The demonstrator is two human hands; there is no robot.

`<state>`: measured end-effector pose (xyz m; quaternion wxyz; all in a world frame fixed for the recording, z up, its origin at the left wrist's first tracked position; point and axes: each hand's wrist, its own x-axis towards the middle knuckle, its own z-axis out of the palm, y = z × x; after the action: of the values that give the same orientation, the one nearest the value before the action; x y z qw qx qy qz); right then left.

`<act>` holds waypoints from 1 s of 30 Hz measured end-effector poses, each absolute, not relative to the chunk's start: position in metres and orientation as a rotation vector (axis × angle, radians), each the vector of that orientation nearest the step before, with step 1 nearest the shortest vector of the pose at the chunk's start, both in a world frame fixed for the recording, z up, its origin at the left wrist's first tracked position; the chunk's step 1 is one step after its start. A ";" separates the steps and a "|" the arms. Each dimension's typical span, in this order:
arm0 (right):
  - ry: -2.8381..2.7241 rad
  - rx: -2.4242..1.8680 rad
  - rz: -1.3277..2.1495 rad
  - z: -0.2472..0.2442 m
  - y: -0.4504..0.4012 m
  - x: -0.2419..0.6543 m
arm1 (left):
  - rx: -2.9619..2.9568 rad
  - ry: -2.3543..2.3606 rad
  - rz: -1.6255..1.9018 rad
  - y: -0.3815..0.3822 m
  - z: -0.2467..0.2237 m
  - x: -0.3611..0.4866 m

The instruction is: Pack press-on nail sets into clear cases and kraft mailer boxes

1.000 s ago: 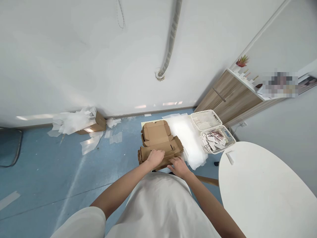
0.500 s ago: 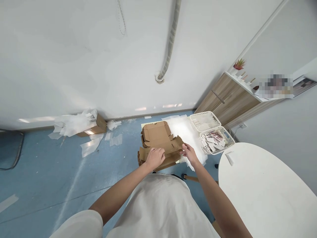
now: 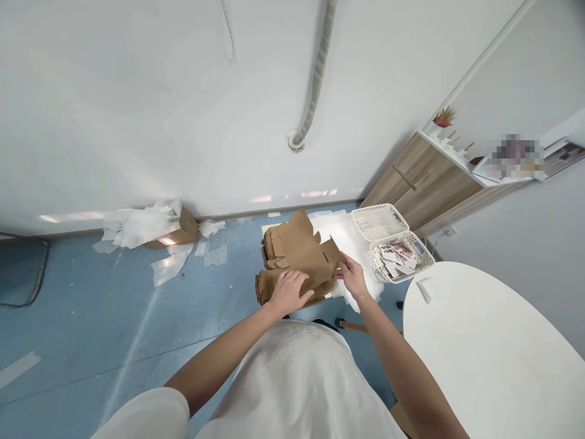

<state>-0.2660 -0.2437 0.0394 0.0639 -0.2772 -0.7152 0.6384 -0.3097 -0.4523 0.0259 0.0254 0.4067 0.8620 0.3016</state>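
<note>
A flat, unfolded cardboard box (image 3: 307,249) lies tilted over a stack of similar brown blanks (image 3: 269,281). At its right edge, my right hand (image 3: 353,275) pinches the cardboard, the fingertips partly hidden under the flap. My left hand (image 3: 289,294) rests on the near part of the stack, its fingers stretched out and the thumb apart, gripping nothing. White foam sheets (image 3: 336,230) lie beneath and to the right of the cardboard.
Two white baskets stand at the right; the nearer basket (image 3: 414,280) holds printed packets. A round white table (image 3: 484,329) is at my right. Left by the wall, a cardboard carton (image 3: 186,228) overflows with white wrapping scraps. A wooden cabinet (image 3: 411,177) stands behind the baskets.
The held cardboard box has been lifted and turned, its far end now over the rear stack. My left hand's fingers have spread from a curled hold.
</note>
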 end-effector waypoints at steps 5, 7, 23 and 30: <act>-2.005 -0.846 1.944 0.053 -0.234 -0.251 | 0.922 2.757 1.118 -0.454 0.020 -0.315; -1.912 -0.863 1.987 0.056 -0.229 -0.242 | 0.736 2.740 1.148 -0.451 0.013 -0.319; -0.966 -1.019 1.878 0.064 -0.168 -0.088 | 0.409 1.556 1.535 -0.316 -0.007 -0.295; -0.980 -1.277 1.529 0.044 -0.155 0.028 | 0.886 1.726 1.276 -0.240 -0.006 -0.229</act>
<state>0.0281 -0.1549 0.0444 0.4446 -0.5152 -0.3952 0.6170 -0.2286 -0.2396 -0.0061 0.3984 0.3501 0.6817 0.5041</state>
